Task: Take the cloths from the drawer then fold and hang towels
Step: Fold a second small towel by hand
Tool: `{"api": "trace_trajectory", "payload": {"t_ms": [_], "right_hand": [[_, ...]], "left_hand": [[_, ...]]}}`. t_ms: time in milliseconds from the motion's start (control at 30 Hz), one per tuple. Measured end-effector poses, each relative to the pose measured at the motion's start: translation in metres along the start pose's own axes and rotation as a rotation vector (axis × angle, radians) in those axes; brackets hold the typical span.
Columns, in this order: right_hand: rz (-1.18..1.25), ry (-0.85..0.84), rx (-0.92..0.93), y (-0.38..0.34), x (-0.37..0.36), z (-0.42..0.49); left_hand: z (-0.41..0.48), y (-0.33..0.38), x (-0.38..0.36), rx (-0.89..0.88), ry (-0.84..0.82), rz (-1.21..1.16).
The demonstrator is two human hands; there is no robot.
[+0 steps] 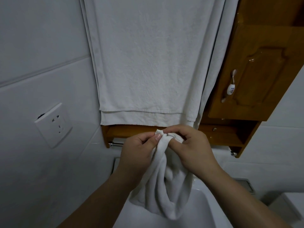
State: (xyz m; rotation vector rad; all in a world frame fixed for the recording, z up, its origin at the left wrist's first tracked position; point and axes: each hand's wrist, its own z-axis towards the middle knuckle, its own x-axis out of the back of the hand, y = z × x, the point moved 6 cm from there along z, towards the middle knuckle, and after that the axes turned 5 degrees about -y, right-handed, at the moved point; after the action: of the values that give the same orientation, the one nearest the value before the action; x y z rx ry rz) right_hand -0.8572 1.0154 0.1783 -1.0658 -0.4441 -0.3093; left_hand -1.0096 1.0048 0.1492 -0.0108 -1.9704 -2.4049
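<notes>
Under terry towel (148, 63) | left hand (136, 148), right hand (190, 145): pinching | cloth (162, 191): fluffy, bunched

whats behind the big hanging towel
A second white layer shows under the hem of the towel and along its left edge. Whatever is behind both, above the wooden shelf, is covered.

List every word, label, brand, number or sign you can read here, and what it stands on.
None can be read.
The wall socket shows only plug holes, no marking.
The cabinet handle bears a small painted pattern, not letters.
The hanging towel and the small cloth show no tag.
</notes>
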Motion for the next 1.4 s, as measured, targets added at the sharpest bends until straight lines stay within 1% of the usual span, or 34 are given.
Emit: {"api": "trace_trajectory", "payload": {"t_ms": [133,233,300,367,467,567,633,833,900,1000,1067,1100,1167,1233,1300,1400], "right_hand": [[-0.061,-0.061,0.064,-0.004,0.006,0.002],[-0.116,-0.074,0.079,-0.004,0.008,-0.001],[-0.149,-0.08,0.064,-0.005,0.008,-0.003],[-0.178,-0.088,0.036,-0.006,0.006,-0.002],[-0.212,-0.057,0.0,-0.01,0.009,0.003],[-0.155,-0.007,-0.032,-0.013,0.016,0.007],[-0.112,-0.009,-0.05,-0.015,0.018,0.008],[0.006,-0.097,-0.065,-0.014,0.017,0.008],[0.036,-0.16,-0.09,-0.012,0.017,0.009],[0.043,-0.303,-0.12,-0.01,0.015,0.008],[0.04,-0.349,-0.13,-0.011,0.015,0.006],[0.045,-0.327,-0.128,-0.011,0.016,0.006],[0.053,-0.227,-0.127,-0.014,0.02,0.007],[-0.036,-0.145,-0.101,-0.018,0.021,0.008],[-0.135,-0.098,-0.049,-0.022,0.019,0.01],[-0.106,-0.07,-0.043,-0.022,0.017,0.012]], "left_hand": [[-0.001,-0.003,0.0,0.03,0.018,-0.024],[0.001,-0.003,0.01,0.017,0.112,-0.01],[0.002,0.0,0.015,-0.011,0.16,0.044],[0.0,0.006,0.012,-0.071,0.158,0.118],[-0.004,0.017,0.004,-0.169,0.145,0.2],[-0.001,0.02,0.002,-0.183,0.126,0.197],[0.001,0.021,0.002,-0.167,0.099,0.18],[0.001,0.016,0.0,-0.117,0.025,0.14],[0.0,0.014,0.001,-0.099,0.02,0.123],[-0.001,0.011,0.004,-0.077,0.04,0.098],[0.001,0.011,0.009,-0.074,0.063,0.084],[0.002,0.012,0.01,-0.079,0.068,0.087],[0.002,0.013,0.008,-0.087,0.061,0.098],[0.0,0.013,0.004,-0.087,0.039,0.108],[-0.001,0.014,0.001,-0.086,0.03,0.101],[0.0,0.013,0.001,-0.064,0.037,0.051]]}}
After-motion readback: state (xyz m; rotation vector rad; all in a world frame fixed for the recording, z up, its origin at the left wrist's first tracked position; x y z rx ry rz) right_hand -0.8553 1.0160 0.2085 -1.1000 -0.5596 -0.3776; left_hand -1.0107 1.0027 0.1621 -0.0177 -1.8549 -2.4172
